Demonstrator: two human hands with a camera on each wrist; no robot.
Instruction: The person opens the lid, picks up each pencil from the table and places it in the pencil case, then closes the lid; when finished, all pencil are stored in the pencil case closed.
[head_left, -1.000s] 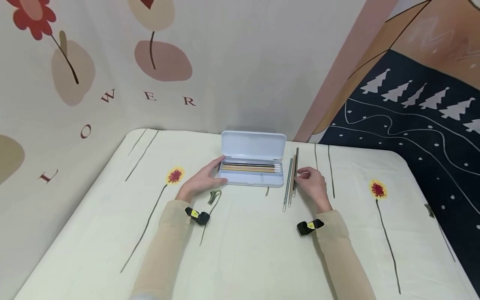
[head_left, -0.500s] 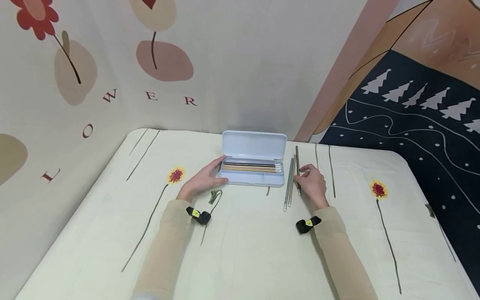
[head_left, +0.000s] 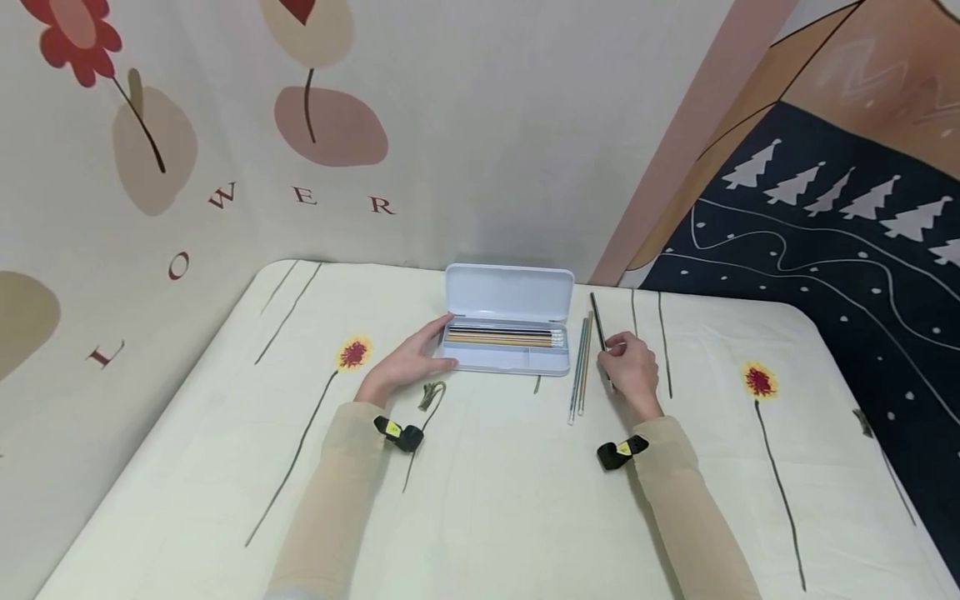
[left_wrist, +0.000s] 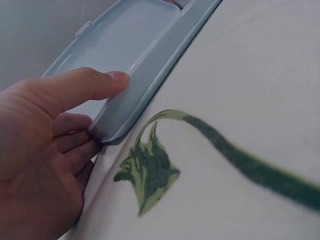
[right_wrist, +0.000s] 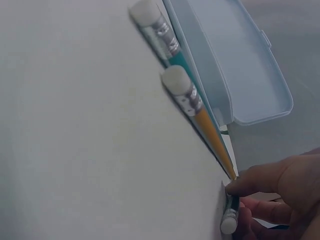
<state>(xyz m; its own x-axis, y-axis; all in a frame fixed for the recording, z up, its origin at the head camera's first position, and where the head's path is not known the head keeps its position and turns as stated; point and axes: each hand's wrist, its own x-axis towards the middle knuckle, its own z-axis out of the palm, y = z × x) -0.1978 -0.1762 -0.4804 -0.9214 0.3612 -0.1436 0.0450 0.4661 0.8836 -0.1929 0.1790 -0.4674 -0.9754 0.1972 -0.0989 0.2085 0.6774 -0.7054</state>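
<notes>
A light blue pencil case [head_left: 487, 358] lies with its lid [head_left: 510, 292] raised, several pencils [head_left: 502, 337] lined up in its back compartment. My left hand [head_left: 405, 358] holds the case's left end, with the thumb [left_wrist: 107, 85] on the front wall [left_wrist: 137, 92] and the other fingers at the end. My right hand [head_left: 632, 367] pinches a dark pencil [head_left: 597, 320], white eraser end toward me. Just left of it, a teal pencil [head_left: 578, 367] and an orange-brown pencil [head_left: 586, 367] lie side by side. In the right wrist view, the dark pencil's eraser [right_wrist: 229, 224] shows below the fingertips.
A pale cloth [head_left: 510, 500] with printed flowers covers the table. Right behind the case rises a light wall hanging [head_left: 487, 167] with printed letters. A dark hanging with white trees [head_left: 825, 250] borders the right side.
My right hand has drawn the dark pencil rightward, away from the other two, and it now slants. The left hand stays at the case.
</notes>
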